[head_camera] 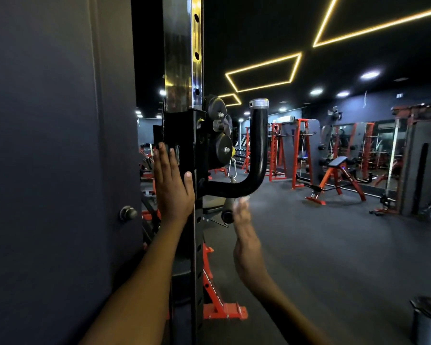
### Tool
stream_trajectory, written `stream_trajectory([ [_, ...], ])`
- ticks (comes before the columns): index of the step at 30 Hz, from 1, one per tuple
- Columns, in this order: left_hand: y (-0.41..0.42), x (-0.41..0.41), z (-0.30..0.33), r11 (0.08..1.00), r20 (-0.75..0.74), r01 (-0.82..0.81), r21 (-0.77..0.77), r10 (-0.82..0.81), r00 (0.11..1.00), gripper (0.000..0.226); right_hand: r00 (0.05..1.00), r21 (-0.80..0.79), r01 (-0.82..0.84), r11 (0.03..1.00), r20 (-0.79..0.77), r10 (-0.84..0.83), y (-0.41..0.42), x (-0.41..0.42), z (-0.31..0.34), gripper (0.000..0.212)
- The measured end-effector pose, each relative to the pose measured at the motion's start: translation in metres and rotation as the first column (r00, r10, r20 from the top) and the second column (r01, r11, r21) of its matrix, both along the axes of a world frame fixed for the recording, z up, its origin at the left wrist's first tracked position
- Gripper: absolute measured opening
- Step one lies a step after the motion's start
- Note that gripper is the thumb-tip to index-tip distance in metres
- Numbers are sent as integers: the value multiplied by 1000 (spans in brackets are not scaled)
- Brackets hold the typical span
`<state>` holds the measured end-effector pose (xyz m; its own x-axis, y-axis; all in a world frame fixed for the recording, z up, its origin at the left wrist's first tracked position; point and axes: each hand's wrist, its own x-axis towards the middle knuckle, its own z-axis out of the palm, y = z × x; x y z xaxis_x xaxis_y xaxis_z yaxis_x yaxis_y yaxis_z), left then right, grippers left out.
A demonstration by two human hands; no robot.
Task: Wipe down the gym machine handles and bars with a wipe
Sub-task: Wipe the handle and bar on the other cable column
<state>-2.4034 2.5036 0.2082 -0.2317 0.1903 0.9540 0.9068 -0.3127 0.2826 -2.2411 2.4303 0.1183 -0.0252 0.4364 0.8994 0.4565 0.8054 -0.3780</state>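
Left fingers (165, 155): straight and pressed side by side, laid flat on the black carriage, with the thumb set apart on its front face; nothing is pinched.
Left hand (172, 185): palm flat against the side of the carriage, forearm rising from the lower left.
Right fingers (243, 204): blurred; they appear to close on something pale at their tips, but how they are set I cannot tell.
Right hand (245, 235): raised just under the bend of the curved handle, forearm coming from the lower right.
Wipe (244, 199): a pale smear at the right fingertips, at or just below the underside of the handle's bend; whether it touches I cannot tell.
Curved handle (258, 150): a black J-shaped bar running out from the carriage and turning up to a silver cap.
Carriage (182, 143): black block on the upright post, carrying round pulleys (220, 130) with a carabiner (232, 169) hanging beneath.
Upright post (184, 53): dark glossy metal with a row of holes, beside a dark panel (55, 145) on the left.
Small grip (228, 211): a short dark cylinder below the handle, near the right fingers.
Background: red racks and an incline bench (336, 175) on the dark floor (334, 245), yellow light strips on the ceiling.
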Motion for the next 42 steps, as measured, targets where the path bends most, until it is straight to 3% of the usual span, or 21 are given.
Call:
stream_trajectory([
  [1,1,0,0,1000,2,3,2,-3,1000,62,1000,12,-28,1000,-6,28,-5,-3,-6,56],
  [3,2,-1,-1,1000,-4,12,7,-12,1000,63,979,95,-24,995,-198,42,-4,-1,10,49],
  [5,3,-1,-1,1000,-10,17,17,-17,1000,63,933,157,121,980,-354,-59,4,9,52,57],
  [7,3,-1,-1,1000,-12,13,18,-12,1000,64,949,238,234,943,-267,-168,15,21,87,71],
  [9,2,-1,-2,1000,-14,18,20,-17,1000,64,965,306,258,916,-48,-256,26,22,88,83],
  [12,2,-1,-2,999,-18,30,18,-29,999,63,878,375,283,883,268,-396,43,21,35,90],
  [14,2,-1,-2,1000,-14,23,19,-23,1000,64,815,393,240,887,416,-405,38,19,0,77],
  [16,3,-1,-1,1000,-14,18,19,-18,1000,64,844,376,196,906,406,-351,22,16,-3,60],
  [19,5,-1,-2,999,-18,12,31,-11,1000,63,899,419,232,878,253,-359,5,7,55,53],
  [20,5,-1,-2,999,-15,10,35,-10,1000,62,828,443,338,830,279,-486,3,6,79,54],
  [22,4,0,-3,999,-16,23,37,-22,1000,61,480,425,594,683,494,-725,-1,2,114,50],
  [23,4,0,-3,999,-17,33,40,-32,999,61,286,364,715,596,626,-726,-4,-5,121,43],
  [24,4,-1,-3,998,-17,41,41,-40,999,61,156,347,779,523,700,-697,-5,-13,123,36],
  [25,4,-1,-3,998,-16,45,42,-45,999,61,93,354,795,493,732,-675,-4,-22,124,29],
  [26,5,-1,-3,998,-15,50,45,-49,999,61,96,351,786,509,744,-662,0,-30,126,24],
  [27,5,-1,-3,997,-16,55,50,-54,998,60,171,309,768,561,745,-645,7,-40,127,23],
  [30,5,-2,-3,995,-25,78,62,-76,997,58,534,29,688,726,656,-533,29,-58,131,22],
  [31,5,-2,-3,995,-24,79,61,-78,997,58,565,29,678,734,618,-546,31,-60,129,18],
  [33,4,-1,-3,995,-17,74,60,-73,997,58,521,253,617,746,580,-627,38,-57,117,11],
  [36,3,-1,-3,995,-8,74,61,-74,997,58,359,550,467,692,598,-717,57,-38,98,38],
  [42,-3,0,-1,992,-1,111,52,-111,994,58,276,710,204,673,618,-736,58,-16,87,45],
])
